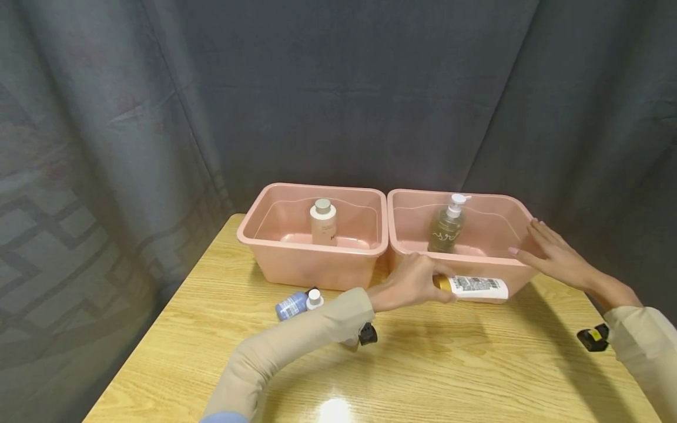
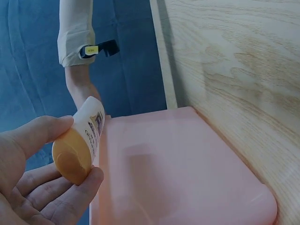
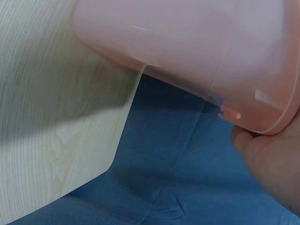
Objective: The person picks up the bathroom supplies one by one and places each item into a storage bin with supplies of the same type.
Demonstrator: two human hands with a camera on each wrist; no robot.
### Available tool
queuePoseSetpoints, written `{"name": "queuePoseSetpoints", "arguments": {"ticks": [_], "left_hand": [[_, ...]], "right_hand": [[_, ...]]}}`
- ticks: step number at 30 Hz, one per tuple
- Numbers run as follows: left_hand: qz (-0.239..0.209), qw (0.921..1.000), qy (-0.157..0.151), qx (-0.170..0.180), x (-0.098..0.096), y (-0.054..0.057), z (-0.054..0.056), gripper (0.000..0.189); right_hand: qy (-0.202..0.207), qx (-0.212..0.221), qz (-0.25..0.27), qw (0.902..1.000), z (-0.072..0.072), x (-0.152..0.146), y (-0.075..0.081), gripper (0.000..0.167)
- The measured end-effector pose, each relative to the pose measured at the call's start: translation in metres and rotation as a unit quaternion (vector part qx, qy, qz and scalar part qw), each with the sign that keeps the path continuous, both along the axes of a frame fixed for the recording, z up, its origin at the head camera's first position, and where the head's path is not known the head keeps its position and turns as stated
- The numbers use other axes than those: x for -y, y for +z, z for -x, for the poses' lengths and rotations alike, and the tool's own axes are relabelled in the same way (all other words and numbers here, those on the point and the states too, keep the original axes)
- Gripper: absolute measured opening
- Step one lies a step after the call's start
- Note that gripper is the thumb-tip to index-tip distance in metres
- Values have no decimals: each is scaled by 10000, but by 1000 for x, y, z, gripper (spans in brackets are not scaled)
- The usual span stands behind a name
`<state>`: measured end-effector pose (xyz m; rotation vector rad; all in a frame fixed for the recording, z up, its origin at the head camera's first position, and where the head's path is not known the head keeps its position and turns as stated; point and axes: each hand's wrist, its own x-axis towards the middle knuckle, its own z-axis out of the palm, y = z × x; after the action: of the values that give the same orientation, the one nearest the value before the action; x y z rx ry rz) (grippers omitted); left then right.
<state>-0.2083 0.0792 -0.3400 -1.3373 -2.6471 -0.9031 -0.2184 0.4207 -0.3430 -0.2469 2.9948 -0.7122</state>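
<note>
My left hand (image 1: 409, 285) pinches the gold-capped end of a white bottle (image 1: 483, 287) between thumb and fingers. The bottle lies nearly level, in front of the right pink bin (image 1: 471, 267). In the left wrist view its oval gold cap (image 2: 72, 157) faces the camera. My right hand (image 1: 563, 258) rests on that bin's front right corner, with fingers extended along the rim and the thumb over the front edge. A clear pump bottle (image 1: 446, 231) stands inside this bin. The left pink bin (image 1: 314, 261) holds an upright white bottle (image 1: 324, 226) with a silver-grey cap.
On the wooden table (image 1: 449, 364), a blue bottle (image 1: 291, 306) lies beside a white-capped bottle (image 1: 314, 299), which my left forearm partly hides. Another pale item under the forearm is mostly hidden. A grey curtain (image 1: 338, 100) hangs close behind the bins.
</note>
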Motion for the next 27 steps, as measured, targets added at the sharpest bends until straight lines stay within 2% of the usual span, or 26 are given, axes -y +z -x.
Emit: {"name": "queuePoseSetpoints", "arguments": {"ticks": [11,17,20,27], "left_hand": [[128,9995,213,-179,3,12,3,38],[-105,9991,399,-26,2,17,4,41],[-316,9986,397,120,2,20,4,42],[-680,9969,388,-46,4,25,7,38]], "right_hand": [[11,-21,48,10000,-1,-1,-1,90],[31,-31,70,10000,-2,-1,-2,90],[30,-25,92,10000,-2,-1,-1,90],[80,-31,119,9999,-1,-1,0,91]]}}
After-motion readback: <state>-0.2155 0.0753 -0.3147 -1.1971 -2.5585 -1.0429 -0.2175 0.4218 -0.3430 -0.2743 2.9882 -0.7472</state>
